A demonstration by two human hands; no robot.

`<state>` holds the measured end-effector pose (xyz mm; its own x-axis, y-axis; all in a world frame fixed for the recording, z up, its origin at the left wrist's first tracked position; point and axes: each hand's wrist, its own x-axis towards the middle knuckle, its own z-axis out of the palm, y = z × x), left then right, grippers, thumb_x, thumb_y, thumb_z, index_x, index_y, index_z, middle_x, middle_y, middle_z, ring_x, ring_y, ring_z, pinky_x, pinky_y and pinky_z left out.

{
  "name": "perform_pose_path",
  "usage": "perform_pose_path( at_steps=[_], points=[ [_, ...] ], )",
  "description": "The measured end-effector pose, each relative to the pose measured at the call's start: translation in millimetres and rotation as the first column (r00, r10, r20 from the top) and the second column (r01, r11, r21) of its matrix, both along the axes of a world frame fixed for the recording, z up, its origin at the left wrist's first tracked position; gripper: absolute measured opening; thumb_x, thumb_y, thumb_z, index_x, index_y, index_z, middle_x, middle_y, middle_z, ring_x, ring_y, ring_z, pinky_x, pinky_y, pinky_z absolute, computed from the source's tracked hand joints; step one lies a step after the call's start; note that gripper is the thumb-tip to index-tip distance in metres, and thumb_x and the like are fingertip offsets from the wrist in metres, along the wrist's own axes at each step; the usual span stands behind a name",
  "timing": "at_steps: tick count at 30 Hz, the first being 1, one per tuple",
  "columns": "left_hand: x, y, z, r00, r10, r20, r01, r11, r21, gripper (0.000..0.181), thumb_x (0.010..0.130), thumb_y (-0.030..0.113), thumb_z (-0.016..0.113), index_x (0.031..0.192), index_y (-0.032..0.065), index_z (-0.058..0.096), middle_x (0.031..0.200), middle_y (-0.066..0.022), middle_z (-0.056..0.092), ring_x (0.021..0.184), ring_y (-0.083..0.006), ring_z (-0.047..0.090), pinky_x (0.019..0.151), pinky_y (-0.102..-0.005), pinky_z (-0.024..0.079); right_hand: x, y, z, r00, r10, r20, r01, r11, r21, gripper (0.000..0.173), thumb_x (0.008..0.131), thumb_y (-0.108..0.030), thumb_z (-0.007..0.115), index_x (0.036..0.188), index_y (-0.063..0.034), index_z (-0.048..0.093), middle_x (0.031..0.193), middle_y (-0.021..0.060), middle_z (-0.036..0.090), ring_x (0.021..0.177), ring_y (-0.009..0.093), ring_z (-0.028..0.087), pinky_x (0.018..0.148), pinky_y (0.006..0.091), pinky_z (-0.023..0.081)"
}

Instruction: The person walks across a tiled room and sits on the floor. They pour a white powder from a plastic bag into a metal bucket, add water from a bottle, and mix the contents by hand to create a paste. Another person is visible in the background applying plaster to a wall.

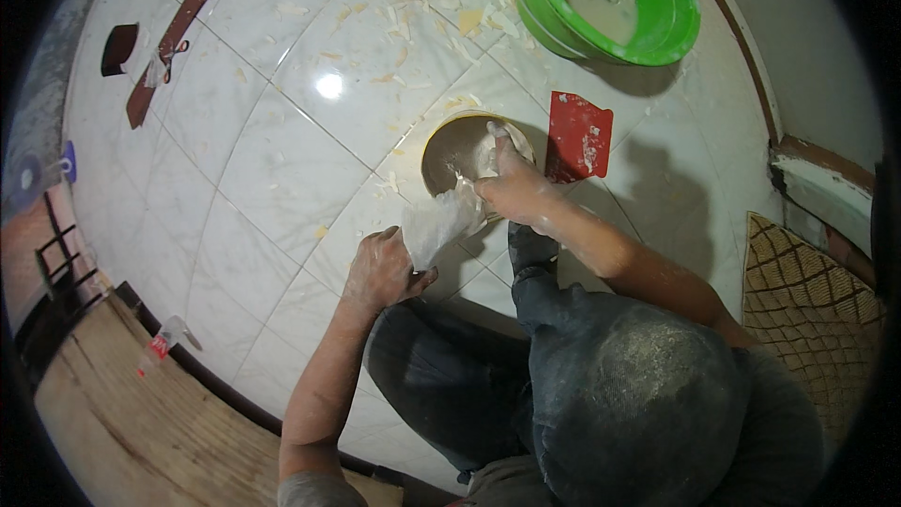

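Note:
A translucent whitish plastic bag (440,225) stretches between my two hands, its upper end at the mouth of a round tub (429,144) with a yellowish rim. My left hand (383,269), coated in pale dust, pinches the bag's lower end near my knee. Over the tub's near right side, my right hand (517,183) grips the gathered upper end, its thumb pointing into the tub. Pale, paste-like material (486,155) shows beside that thumb; the tub's inner wall looks grey. The tub's bottom is partly hidden by the hand and bag.
A red plastic spreader (578,137) smeared white lies right of the tub. Behind it stands a green bucket (605,49) with cloudy liquid. Peeled flakes (401,28) litter the tiles. Brown strips (186,14) and scissors (167,60) lie far left; a woven mat (802,296) is at right.

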<state>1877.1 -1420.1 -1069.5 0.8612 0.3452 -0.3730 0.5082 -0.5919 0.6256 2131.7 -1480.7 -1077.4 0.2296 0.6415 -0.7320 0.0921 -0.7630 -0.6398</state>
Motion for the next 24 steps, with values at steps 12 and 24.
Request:
perform_pose_path(
  at_steps=[12,24],
  points=[
    [-6,23,-32,0.975,0.028,0.220,-0.036,0.999,0.037,0.060,0.070,0.017,0.085,0.125,0.0048,0.064,0.121,-0.0152,0.068,0.104,-0.0346,0.069,0.091,-0.0453,0.057,11,1,-7,0.950,0.159,-0.270,-0.159,0.987,0.021,0.025,0.083,-0.010,0.073,0.105,0.0026,0.072,0.093,0.0086,0.072,0.083,0.014,0.065,0.076,0.0292,0.051],
    [-4,30,-31,0.989,0.027,0.147,-0.029,0.999,0.017,0.071,0.072,0.014,0.085,0.137,0.0083,0.057,0.140,-0.0085,0.061,0.119,-0.0305,0.063,0.100,-0.0450,0.052,3,-20,4,0.990,0.114,-0.078,-0.090,0.959,0.267,0.027,0.081,-0.019,0.074,0.095,0.0038,0.072,0.104,0.0202,0.071,0.095,0.027,0.070,0.086,0.0366,0.053]
  ],
)
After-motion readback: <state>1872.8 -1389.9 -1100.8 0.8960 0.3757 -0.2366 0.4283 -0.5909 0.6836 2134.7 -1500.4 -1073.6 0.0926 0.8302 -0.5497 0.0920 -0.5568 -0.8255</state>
